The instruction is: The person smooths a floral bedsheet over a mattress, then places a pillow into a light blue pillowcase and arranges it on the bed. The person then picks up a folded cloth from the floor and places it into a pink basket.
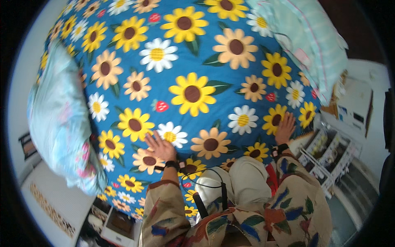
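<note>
Across the bed before me spreads a blue bed sheet (191,123) printed with sunflowers, daisies and strawberries. My left hand (162,146) rests on it palm down, fingers apart, beside a white daisy print. Farther right, my right hand (285,128) presses flat near the sheet's edge, over a yellow sunflower print. Neither hand holds anything. A dark band circles each wrist. My knees, in pale trousers (233,180), are against the sheet between the two arms.
A light blue bundle of bedding (61,120) lies along the left side. Pale green striped bedding (311,40) is heaped at the upper right. A white storage rack (327,154) stands by the right edge, and an open drawer (120,225) is at the lower left.
</note>
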`<state>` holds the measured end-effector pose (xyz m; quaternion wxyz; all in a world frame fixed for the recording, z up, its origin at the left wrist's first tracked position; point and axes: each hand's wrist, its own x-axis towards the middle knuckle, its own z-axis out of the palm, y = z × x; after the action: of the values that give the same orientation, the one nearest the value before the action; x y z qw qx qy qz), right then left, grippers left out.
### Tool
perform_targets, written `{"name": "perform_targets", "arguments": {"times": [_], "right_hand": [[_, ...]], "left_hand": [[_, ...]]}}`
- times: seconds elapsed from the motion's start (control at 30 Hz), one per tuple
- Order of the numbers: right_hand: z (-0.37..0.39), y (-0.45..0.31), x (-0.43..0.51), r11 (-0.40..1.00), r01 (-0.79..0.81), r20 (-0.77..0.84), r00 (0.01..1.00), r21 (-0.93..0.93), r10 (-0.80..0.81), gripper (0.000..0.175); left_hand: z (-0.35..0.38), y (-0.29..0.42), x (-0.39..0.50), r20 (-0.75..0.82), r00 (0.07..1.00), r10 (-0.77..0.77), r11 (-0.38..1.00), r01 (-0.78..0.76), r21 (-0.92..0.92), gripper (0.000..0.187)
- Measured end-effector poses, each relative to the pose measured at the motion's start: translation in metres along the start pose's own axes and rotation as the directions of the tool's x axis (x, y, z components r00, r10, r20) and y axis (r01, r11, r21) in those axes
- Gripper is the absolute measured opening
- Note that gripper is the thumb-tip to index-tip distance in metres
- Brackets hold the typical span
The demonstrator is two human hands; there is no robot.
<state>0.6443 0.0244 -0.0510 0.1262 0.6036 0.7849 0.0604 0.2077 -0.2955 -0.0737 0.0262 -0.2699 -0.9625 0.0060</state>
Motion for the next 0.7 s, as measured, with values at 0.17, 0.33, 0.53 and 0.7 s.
{"name": "perform_targets", "arguments": {"times": [0.17, 0.33, 0.53, 0.7], "right_hand": [[-0.05, -0.094, -0.001, 0.849, 0.067, -0.233, 0.97, 0.525, 0.068, 0.042], [-0.138, -0.316, 0.06, 0.419, 0.698, -0.449, 0.704, 0.58, -0.551, 0.043], [-0.14, -0.353, 0.126, 0.497, 0.758, -0.41, 0.649, 0.423, -0.641, 0.042], [-0.037, -0.116, 0.148, 0.848, 0.492, -0.252, 0.861, 0.197, -0.441, 0.036]], "left_hand": [[0.01, 0.0, 0.0, -0.071, 0.996, 0.046, 0.999, -0.044, 0.025, 0.052], [0.011, 0.0, -0.001, -0.08, 0.997, 0.02, 1.0, -0.02, 0.001, 0.056], [0.009, 0.001, -0.002, -0.117, 0.99, 0.078, 0.997, -0.076, 0.028, 0.058], [0.007, 0.0, -0.002, -0.086, 0.995, 0.052, 0.998, -0.05, 0.025, 0.059]]}}
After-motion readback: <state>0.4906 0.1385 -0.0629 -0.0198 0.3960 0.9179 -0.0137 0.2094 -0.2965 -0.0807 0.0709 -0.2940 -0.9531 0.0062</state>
